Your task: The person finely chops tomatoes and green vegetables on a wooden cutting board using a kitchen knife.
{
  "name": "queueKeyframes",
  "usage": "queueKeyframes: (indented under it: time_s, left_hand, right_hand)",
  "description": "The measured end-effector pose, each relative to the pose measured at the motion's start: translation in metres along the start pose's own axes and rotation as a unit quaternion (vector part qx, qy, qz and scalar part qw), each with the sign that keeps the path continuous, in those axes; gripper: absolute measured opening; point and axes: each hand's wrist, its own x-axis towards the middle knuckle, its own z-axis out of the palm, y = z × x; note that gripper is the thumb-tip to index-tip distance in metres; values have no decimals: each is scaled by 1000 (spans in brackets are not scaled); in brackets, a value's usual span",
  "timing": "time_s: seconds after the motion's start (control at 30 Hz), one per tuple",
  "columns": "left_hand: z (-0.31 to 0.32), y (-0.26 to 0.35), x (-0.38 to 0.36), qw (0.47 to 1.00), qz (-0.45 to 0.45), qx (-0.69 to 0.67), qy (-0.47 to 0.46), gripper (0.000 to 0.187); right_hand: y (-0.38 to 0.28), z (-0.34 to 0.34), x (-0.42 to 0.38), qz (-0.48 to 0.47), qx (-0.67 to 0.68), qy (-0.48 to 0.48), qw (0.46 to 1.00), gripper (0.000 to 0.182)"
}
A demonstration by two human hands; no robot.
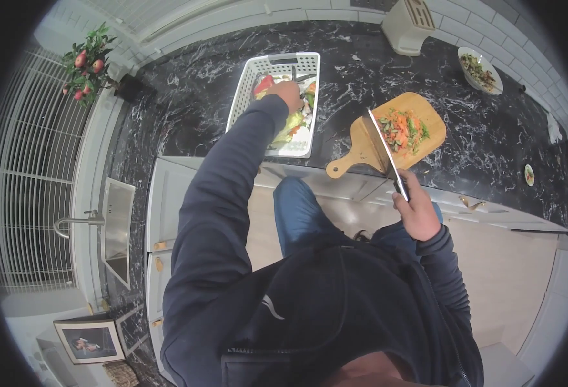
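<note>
My right hand (418, 209) grips a kitchen knife (386, 149) by its handle, the blade slanting up and away over the wooden cutting board (434, 115). A heap of chopped orange and green vegetables (405, 132) lies on the board, to the right of the blade. On the left, my left hand (287, 95) reaches down into a white perforated plastic basket (290, 153). Inside it are a red piece (264, 84), pale green leaves (294, 121) and a dark-handled item (305, 78). My left fingers are mostly hidden among these things.
A bowl of chopped food (479, 71) stands at the back right, and a beige knife block (408, 27) against the tiled wall. A potted plant with red fruit (87, 68) is at the far left. Below it are a sink (117, 226) and faucet (81, 221).
</note>
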Motion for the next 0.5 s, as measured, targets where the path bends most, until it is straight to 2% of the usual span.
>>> queueKeyframes:
  time_s: [0.2, 0.23, 0.3, 0.4, 0.5]
  left_hand:
    - [13, -11, 17, 996, -36, -80, -3, 19]
    - [16, -16, 21, 1000, 6, -18, 2, 16]
    - [16, -21, 21, 995, 70, 76, 9, 24]
    - [-7, -1, -9, 1000, 1, -20, -2, 32]
    - [2, 2, -2, 997, -47, -52, 30, 21]
  right_hand:
    - [-1, 1, 0, 4, 15, -1, 1000, 34]
    - [-2, 1, 0, 3, 17, -2, 1000, 33]
    - [-3, 2, -1, 3, 21, -4, 1000, 32]
    - [-6, 4, -3, 10, 20, -15, 1000, 32]
    - [-11, 5, -2, 17, 7, -30, 999, 35]
